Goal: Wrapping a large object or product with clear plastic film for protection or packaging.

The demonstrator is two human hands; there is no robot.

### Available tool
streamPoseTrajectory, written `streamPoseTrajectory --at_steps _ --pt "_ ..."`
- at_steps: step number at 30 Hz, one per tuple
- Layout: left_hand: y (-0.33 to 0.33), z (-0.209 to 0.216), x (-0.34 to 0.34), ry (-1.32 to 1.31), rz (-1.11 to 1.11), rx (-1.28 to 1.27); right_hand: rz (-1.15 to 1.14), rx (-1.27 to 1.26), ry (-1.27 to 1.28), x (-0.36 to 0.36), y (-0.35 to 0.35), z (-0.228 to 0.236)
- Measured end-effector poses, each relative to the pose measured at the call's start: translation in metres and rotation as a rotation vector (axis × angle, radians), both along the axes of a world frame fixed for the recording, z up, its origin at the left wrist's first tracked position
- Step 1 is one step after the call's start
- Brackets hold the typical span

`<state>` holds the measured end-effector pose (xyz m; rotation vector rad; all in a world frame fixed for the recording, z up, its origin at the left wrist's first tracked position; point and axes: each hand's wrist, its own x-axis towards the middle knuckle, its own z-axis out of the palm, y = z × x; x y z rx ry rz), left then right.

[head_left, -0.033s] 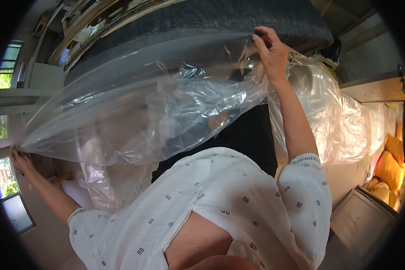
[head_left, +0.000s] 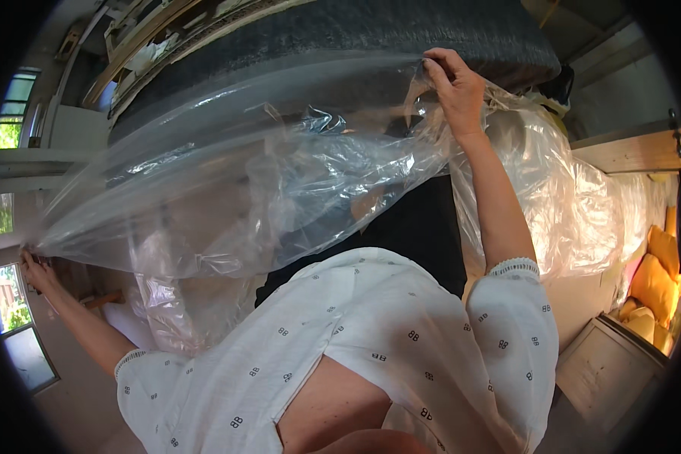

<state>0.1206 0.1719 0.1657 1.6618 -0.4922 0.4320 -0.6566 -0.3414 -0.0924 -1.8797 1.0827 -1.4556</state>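
A large sheet of clear plastic (head_left: 204,174) is stretched between my two hands across the front of my body. My right hand (head_left: 454,87), held up at the upper right, pinches one edge between thumb and fingers. Far out at the left, my left hand (head_left: 36,268) is closed on the sheet's other end, where the plastic gathers to a point. Between the hands the plastic sags in shiny folds. More of it hangs down in front of my dark trousers (head_left: 408,234). Behind the upper edge lies a long dark grey padded surface (head_left: 340,34).
Crumpled clear plastic (head_left: 583,204) spreads away to the right. Wooden strips or frames (head_left: 147,45) are stacked at the upper left. A wooden board (head_left: 628,151) juts in at the right, above yellow cushions (head_left: 654,265) and a pale box-like panel (head_left: 601,367). Windows (head_left: 11,303) line the left side.
My right hand has dipped very slightly, its fingers drawn closer together. The sheet stays stretched, and my left hand is nearly unmoved.
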Motion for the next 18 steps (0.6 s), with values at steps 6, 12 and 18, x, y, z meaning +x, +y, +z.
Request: streamPoseTrajectory --at_steps 6,12,18 --pt "0.019 -0.045 -0.009 0.135 -0.066 0.003 -0.046 -0.391 0.296 -0.028 -0.045 0.05" --pt "-0.194 -0.128 -0.111 0.429 -0.314 -0.32 0.094 0.404 -0.593 -0.079 -0.176 0.161" --pt "-0.336 -0.249 -0.15 -0.173 0.142 0.266 -0.442 -0.224 0.351 -0.096 -0.276 0.02"
